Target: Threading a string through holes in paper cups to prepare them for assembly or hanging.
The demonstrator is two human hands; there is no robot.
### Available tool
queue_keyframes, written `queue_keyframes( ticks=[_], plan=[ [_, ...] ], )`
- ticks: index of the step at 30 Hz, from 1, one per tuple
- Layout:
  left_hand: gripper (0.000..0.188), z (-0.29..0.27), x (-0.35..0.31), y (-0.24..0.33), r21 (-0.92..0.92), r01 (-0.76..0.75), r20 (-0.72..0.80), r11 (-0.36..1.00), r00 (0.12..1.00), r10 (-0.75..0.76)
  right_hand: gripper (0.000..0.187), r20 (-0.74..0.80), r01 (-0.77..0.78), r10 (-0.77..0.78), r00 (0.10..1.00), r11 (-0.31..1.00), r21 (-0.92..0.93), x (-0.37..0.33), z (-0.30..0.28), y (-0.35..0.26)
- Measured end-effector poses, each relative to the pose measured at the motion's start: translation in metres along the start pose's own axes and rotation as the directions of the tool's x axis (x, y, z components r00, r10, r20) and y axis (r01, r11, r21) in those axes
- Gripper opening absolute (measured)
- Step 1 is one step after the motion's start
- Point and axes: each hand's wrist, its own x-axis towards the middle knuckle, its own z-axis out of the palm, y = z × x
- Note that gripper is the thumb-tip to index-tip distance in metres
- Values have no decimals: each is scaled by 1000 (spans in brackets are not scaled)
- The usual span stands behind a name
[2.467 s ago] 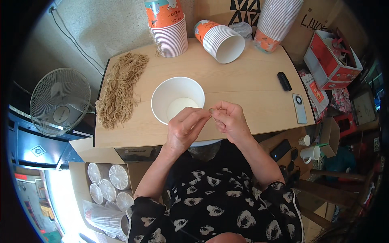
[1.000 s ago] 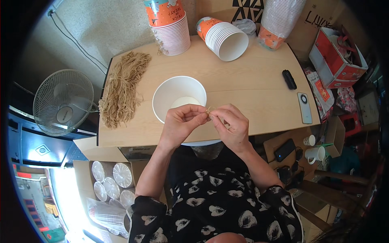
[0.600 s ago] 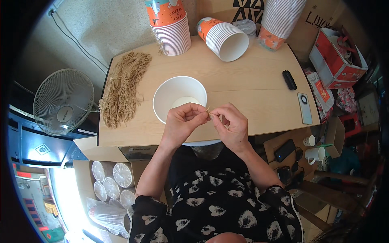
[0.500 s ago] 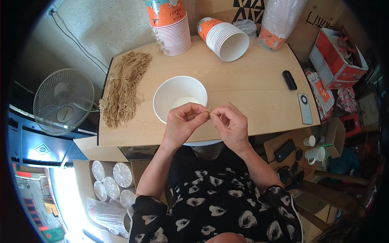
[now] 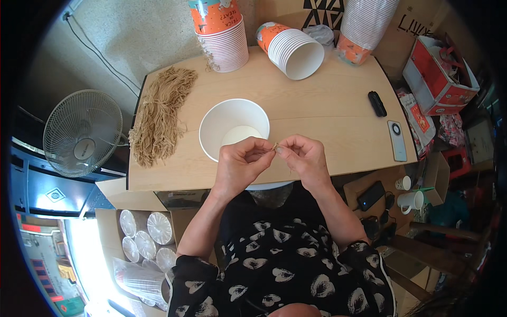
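A person in a black top printed with pale heart shapes worked a short strand of tan string (image 5: 275, 146) between two bare hands above the near edge of a wood-toned desk (image 5: 338, 119). The left hand (image 5: 237, 166) and the right hand (image 5: 305, 159) met nearly tip to tip, the fingers of each drawn narrow and pinching the strand, most of which was hidden by the fingertips. Just beyond the left hand stood a white-lined paper bucket (image 5: 210, 129), upright with its mouth up; whether the hand touched its rim could not be told from this angle. A thick bundle of tan string (image 5: 161, 119) lay along the left side of the desk. Toward the back, a tall stack of orange-printed buckets (image 5: 224, 50) stood mouth down, a second stack (image 5: 296, 53) lay on its side with its opening toward the person, and a plastic-wrapped stack (image 5: 364, 31) rose to the right. A phone (image 5: 397, 141) and a small black case (image 5: 377, 104) rested near the right edge. A fan (image 5: 83, 133) stood left of the desk, above an open carton (image 5: 180, 222) holding wrapped white stacks (image 5: 159, 228).
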Motion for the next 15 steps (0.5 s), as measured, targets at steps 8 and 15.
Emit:
queue_keyframes(
  ticks=[8,15],
  plan=[
    [10,1,0,4,130,-17,-17,991,1000,19,10,9,42,-42,999,996,-78,-3,-4,3],
    [13,-7,4,-1,4,38,60,999,997,-39,15,63,145,-132,989,939,-312,-12,-3,-15]
  ],
)
